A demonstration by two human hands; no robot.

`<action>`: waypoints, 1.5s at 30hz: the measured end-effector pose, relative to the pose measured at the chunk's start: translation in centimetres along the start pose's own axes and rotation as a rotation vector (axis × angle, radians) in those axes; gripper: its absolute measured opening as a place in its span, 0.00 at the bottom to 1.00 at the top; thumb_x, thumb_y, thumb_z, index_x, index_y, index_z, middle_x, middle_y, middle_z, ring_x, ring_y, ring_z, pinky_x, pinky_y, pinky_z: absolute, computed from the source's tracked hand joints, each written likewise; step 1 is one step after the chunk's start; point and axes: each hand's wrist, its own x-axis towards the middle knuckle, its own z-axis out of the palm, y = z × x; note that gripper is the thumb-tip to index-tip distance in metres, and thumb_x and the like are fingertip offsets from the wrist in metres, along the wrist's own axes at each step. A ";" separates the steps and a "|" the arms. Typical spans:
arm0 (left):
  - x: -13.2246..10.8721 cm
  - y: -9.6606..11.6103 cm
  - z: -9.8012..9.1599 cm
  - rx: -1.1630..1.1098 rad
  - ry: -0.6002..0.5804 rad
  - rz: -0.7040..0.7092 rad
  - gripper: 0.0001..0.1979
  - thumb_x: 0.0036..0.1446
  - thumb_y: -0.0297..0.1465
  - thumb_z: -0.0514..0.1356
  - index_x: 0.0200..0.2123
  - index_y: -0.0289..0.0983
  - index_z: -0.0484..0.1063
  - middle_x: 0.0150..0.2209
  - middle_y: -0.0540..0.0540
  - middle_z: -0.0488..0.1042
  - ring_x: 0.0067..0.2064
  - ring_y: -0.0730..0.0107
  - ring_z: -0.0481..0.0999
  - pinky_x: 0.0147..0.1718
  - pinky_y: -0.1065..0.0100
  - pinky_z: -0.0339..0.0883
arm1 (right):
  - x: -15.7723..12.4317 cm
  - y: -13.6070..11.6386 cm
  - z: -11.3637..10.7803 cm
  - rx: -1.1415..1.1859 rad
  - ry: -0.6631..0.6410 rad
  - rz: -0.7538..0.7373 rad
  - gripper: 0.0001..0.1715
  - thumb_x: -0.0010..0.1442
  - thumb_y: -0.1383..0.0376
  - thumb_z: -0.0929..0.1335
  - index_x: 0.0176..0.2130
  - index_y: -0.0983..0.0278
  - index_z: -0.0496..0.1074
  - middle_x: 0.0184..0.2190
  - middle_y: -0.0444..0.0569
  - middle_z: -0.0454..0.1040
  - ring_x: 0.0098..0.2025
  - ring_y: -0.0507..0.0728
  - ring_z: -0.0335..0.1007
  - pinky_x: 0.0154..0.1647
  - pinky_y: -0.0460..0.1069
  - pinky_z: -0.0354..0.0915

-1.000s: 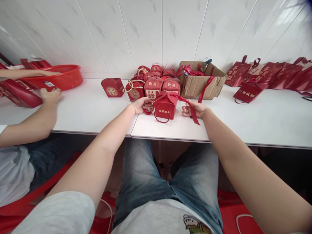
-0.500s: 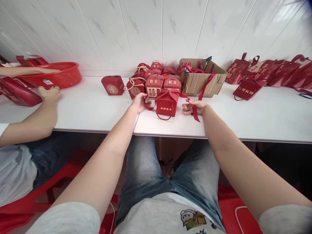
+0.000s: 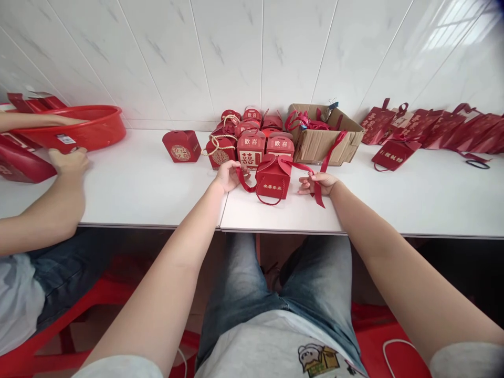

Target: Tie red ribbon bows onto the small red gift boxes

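A small red gift box (image 3: 273, 178) with gold lettering and a red cord handle stands upright on the white table between my hands. A red ribbon (image 3: 302, 167) runs across its top, with an end out to each side. My left hand (image 3: 232, 176) pinches the ribbon's left end, which sags in a loop beside the box. On the other side, my right hand (image 3: 318, 184) grips the right end, its tail hanging below the fingers. Several finished-looking red boxes (image 3: 250, 149) stand just behind, some with cream rope handles.
A cardboard box (image 3: 328, 149) of red ribbons stands behind my right hand. A lone red box (image 3: 181, 146) is at left. Red gift boxes (image 3: 433, 126), another box (image 3: 396, 154) and scissors (image 3: 478, 164) lie right. A co-worker's hand (image 3: 70, 160) is by a red basin (image 3: 102, 131).
The view has shifted slightly, so the table sits lower in the picture. Both my hands keep hold of the ribbon ends; the box remains between them.
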 end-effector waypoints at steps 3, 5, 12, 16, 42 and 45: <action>-0.1 0.0 -0.1 0.009 -0.005 -0.020 0.00 0.42 0.24 0.59 0.22 0.33 0.69 0.23 0.45 0.73 0.28 0.65 0.74 0.33 0.62 0.70 | -0.2 0.2 0.7 0.007 0.045 -0.040 0.14 0.48 0.70 0.73 0.28 0.63 0.63 0.27 0.39 0.65 0.28 0.48 0.69 0.53 0.61 0.67; -0.1 0.0 -0.1 0.010 -0.008 -0.026 0.02 0.44 0.24 0.60 0.25 0.33 0.71 0.24 0.45 0.75 0.28 0.66 0.75 0.34 0.63 0.69 | -0.4 0.3 1.2 0.011 0.078 -0.071 0.13 0.49 0.71 0.73 0.30 0.63 0.64 0.27 0.39 0.66 0.28 0.48 0.69 0.53 0.59 0.67; -0.6 0.2 0.3 0.005 0.004 -0.051 0.05 0.47 0.25 0.61 0.31 0.32 0.73 0.27 0.44 0.78 0.30 0.66 0.76 0.36 0.64 0.69 | -0.4 0.8 1.2 0.048 0.085 -0.149 0.18 0.47 0.60 0.75 0.31 0.60 0.64 0.27 0.38 0.67 0.31 0.48 0.68 0.47 0.52 0.68; -0.7 0.5 0.4 -0.002 0.018 -0.089 0.07 0.49 0.25 0.57 0.31 0.30 0.73 0.30 0.38 0.78 0.34 0.60 0.78 0.37 0.62 0.69 | 0.4 0.6 0.4 0.040 0.007 -0.066 0.20 0.49 0.56 0.74 0.38 0.60 0.66 0.29 0.40 0.69 0.34 0.50 0.70 0.47 0.53 0.67; -0.3 2.2 -1.5 -0.170 -0.025 -0.153 0.14 0.55 0.24 0.52 0.19 0.38 0.54 0.12 0.57 0.50 0.11 0.80 0.51 0.11 0.77 0.51 | -2.2 -4.9 0.3 0.023 0.273 -0.631 0.32 0.63 0.49 0.61 0.16 0.63 0.53 0.17 0.42 0.55 0.20 0.50 0.54 0.25 0.48 0.63; -0.3 2.1 -1.3 -0.172 -0.013 -0.147 0.14 0.54 0.24 0.53 0.19 0.38 0.54 0.12 0.57 0.48 0.11 0.80 0.50 0.11 0.77 0.50 | -1.9 -5.0 0.5 0.088 0.327 -0.628 0.30 0.61 0.54 0.64 0.15 0.63 0.56 0.21 0.43 0.65 0.23 0.49 0.59 0.24 0.46 0.62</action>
